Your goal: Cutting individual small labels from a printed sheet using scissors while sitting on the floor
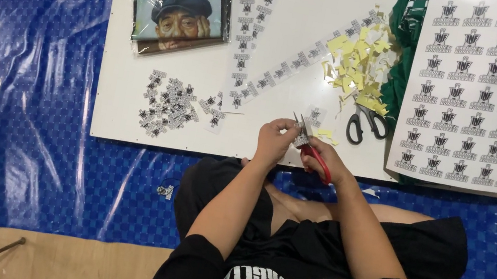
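The left hand is pinching a small printed sticker piece between thumb and fingertips, just above the near edge of the white board; the right hand is gripping the red-handled scissors, fingers curled through the loops, blades parted at the piece; the piece is judged light, thin and floppy, so it is best held close beside the cut line; cut pieces are lying in a pile to the left; black-handled scissors are resting near the yellow backing scraps.

Two pairs of scissors: red-handled scissors; black-handled scissors; one sticker sheet.
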